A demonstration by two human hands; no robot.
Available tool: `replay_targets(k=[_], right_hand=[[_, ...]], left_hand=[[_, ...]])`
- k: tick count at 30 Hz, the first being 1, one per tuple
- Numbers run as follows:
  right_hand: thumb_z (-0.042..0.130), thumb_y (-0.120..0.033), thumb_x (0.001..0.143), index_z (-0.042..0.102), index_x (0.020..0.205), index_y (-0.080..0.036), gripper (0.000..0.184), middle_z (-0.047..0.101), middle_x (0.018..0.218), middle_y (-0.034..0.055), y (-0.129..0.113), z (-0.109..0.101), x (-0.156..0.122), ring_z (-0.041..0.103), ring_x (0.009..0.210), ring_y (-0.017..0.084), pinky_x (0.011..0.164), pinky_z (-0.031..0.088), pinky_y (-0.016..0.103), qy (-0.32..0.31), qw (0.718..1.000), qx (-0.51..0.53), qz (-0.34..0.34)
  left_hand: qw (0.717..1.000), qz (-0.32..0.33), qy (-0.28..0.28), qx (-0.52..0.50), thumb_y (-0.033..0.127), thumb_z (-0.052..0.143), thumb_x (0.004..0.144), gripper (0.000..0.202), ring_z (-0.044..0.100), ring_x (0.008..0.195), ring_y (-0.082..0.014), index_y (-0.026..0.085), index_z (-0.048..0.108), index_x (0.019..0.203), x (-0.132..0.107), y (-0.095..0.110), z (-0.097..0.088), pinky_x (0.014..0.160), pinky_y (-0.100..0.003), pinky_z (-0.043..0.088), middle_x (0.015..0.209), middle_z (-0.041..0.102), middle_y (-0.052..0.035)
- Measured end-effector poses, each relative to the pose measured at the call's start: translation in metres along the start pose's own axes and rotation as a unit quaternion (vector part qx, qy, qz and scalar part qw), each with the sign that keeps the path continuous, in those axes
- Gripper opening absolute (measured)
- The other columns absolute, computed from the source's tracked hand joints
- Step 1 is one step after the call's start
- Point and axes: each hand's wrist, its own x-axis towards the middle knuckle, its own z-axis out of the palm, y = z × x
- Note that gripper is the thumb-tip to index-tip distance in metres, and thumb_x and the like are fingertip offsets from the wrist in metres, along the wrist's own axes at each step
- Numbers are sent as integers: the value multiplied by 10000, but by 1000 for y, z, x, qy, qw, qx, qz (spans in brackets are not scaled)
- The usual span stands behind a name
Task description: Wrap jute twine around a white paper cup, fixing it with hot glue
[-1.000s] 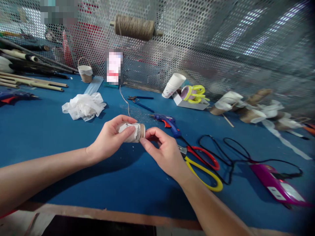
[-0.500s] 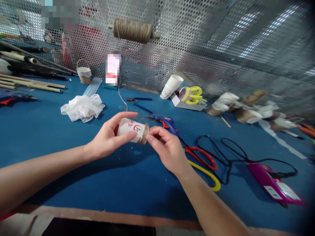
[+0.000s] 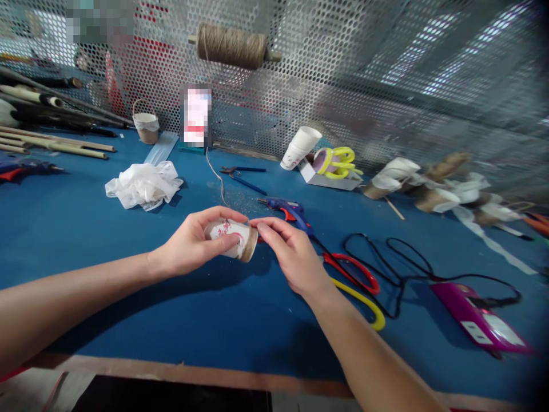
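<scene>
My left hand (image 3: 189, 240) is wrapped round a white paper cup (image 3: 227, 229) with a red printed pattern, lying on its side above the table. A band of brown twine (image 3: 249, 245) circles the cup near its right end. At that end my right hand (image 3: 289, 246) has thumb and fingers closed on the cup's upper edge; the exact contact is partly hidden. A loose strand of twine (image 3: 214, 171) comes down from the spool (image 3: 231, 46) and passes behind my left fingers. Just beyond the right hand lies a blue glue gun (image 3: 289, 210).
Scissors with red and yellow handles (image 3: 358, 274) lie beside my right forearm, near black cable and a magenta power strip (image 3: 476, 317). Pliers (image 3: 246, 176), crumpled white fabric (image 3: 146, 186), stacked cups (image 3: 301, 147) and a small basket (image 3: 146, 129) stand farther back. Sticks lie at left.
The cup has turned about its length and tilted, so its print shows differently. My right fingers have moved from the end up to its top edge.
</scene>
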Motion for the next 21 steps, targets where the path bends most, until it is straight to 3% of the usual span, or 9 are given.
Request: replay_targets(k=[8,16,19,21], right_hand=[[514,-306,879,695,967,-228,216,689,1014,25,-7,2,-3,619,964,168,879,451,316,-46,998,4,-43],[479,-313,897,686,975,-227,237,704,976,18,-5,7,-5,634,941,166,862,471,322,-51,998,18,-20],[486,-362,890,680,937,-215,248,707,952,29,-5,2,-3,639,929,169,844,491,327,-23,999,25,-24],[499,-402,875,672,901,-202,266,707,929,46,-3,-11,3,649,889,178,808,508,335,40,998,1,-38]], left_hand=[[997,30,-40,56,222,636,764,302,528,590,-93,136,648,1054,-5,-2,1,558,-205,412,795,673,-25],[997,13,-24,73,233,623,752,229,512,568,-85,110,660,942,-5,3,3,543,-194,412,763,667,-27],[996,0,-10,83,276,602,778,224,530,570,-93,119,663,926,-4,2,3,551,-198,420,731,661,-22],[996,2,4,89,298,584,798,222,545,579,-98,122,666,904,-4,1,3,554,-199,425,726,661,-26]])
